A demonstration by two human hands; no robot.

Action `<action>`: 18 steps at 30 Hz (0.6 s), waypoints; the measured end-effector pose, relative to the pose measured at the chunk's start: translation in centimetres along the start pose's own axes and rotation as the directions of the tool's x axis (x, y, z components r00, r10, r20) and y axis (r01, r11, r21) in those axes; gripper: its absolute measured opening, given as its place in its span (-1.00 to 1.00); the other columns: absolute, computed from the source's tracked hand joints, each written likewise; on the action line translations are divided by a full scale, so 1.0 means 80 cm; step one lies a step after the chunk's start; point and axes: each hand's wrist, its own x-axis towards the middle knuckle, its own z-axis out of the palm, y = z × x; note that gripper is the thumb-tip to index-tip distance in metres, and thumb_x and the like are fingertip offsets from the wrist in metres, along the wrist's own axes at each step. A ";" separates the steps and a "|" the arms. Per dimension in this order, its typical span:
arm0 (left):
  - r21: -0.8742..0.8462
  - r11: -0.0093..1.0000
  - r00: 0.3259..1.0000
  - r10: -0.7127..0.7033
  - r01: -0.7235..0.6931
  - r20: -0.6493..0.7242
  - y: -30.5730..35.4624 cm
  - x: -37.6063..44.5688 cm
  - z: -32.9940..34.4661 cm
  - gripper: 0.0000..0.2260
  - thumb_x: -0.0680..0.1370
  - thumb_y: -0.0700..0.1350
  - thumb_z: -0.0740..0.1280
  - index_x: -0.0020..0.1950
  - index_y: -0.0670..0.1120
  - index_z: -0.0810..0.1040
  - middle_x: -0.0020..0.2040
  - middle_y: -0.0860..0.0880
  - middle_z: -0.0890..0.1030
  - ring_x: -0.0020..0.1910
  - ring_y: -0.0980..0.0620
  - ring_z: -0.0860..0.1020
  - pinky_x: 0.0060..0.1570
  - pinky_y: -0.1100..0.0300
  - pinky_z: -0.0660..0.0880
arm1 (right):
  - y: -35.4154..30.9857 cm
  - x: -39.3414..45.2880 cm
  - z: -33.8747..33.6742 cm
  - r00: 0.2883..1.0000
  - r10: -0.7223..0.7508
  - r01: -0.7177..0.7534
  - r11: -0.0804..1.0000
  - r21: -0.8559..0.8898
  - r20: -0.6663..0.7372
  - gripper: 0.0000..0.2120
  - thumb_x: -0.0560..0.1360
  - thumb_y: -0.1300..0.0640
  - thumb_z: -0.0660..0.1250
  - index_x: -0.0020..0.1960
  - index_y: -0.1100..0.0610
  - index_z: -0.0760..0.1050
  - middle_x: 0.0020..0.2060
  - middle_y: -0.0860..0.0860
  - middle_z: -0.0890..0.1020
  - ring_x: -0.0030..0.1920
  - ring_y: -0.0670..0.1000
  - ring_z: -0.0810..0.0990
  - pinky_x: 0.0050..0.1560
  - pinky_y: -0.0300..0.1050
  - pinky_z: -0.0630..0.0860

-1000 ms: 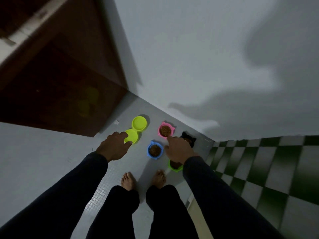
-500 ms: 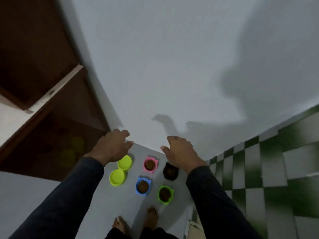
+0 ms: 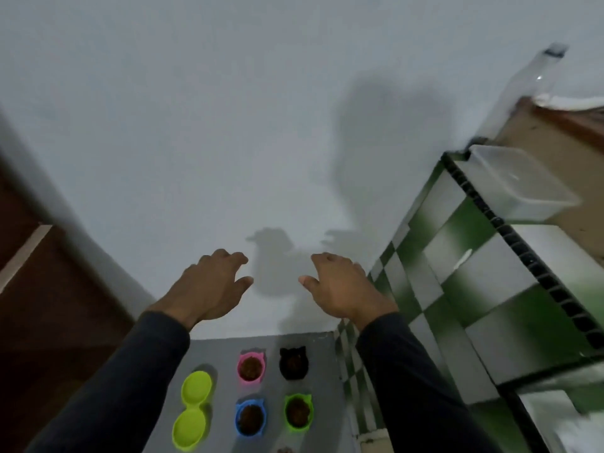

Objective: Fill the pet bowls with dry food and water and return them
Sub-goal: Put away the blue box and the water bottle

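Floor (image 3: 225, 354): double bowl (image 3: 191, 410) at left; four food bowls (image 3: 251, 367) in two rows to its right; wall (image 3: 196, 125) behind; tiled counter (image 3: 474, 289) right.

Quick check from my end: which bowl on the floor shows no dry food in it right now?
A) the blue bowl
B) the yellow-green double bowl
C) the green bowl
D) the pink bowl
B: both cups of the yellow-green double bowl show no brown kibble, while the pink bowl, blue bowl and green bowl each hold some.
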 end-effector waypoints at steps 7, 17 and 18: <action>0.093 0.952 0.955 0.283 -0.290 0.087 0.050 -0.013 -0.012 -0.51 0.69 0.18 0.17 0.59 0.04 0.29 0.49 -0.09 0.41 0.40 -0.15 0.44 0.36 -0.11 0.44 | 0.022 -0.105 0.011 0.953 0.282 -0.267 0.955 0.132 -0.112 -0.51 0.67 -0.17 0.10 0.46 0.10 0.32 0.37 0.13 0.48 0.35 0.18 0.44 0.41 0.19 0.36; 0.138 0.804 0.811 0.548 -0.578 0.204 0.150 -0.078 0.022 -0.51 0.69 0.19 0.14 0.59 0.05 0.28 0.51 -0.08 0.38 0.42 -0.14 0.41 0.38 -0.09 0.41 | 0.042 -0.295 0.049 0.811 0.569 -0.524 0.809 0.266 -0.134 -0.60 0.67 -0.16 0.10 0.34 0.09 0.37 0.26 0.11 0.51 0.27 0.17 0.47 0.36 0.21 0.39; 0.134 0.786 0.792 0.572 -0.604 0.215 0.162 -0.087 0.028 -0.52 0.69 0.18 0.14 0.58 0.04 0.28 0.51 -0.08 0.38 0.42 -0.14 0.41 0.39 -0.10 0.41 | 0.047 -0.313 0.055 0.793 0.594 -0.546 0.792 0.273 -0.138 -0.59 0.67 -0.16 0.10 0.35 0.09 0.37 0.27 0.12 0.51 0.29 0.18 0.47 0.37 0.21 0.39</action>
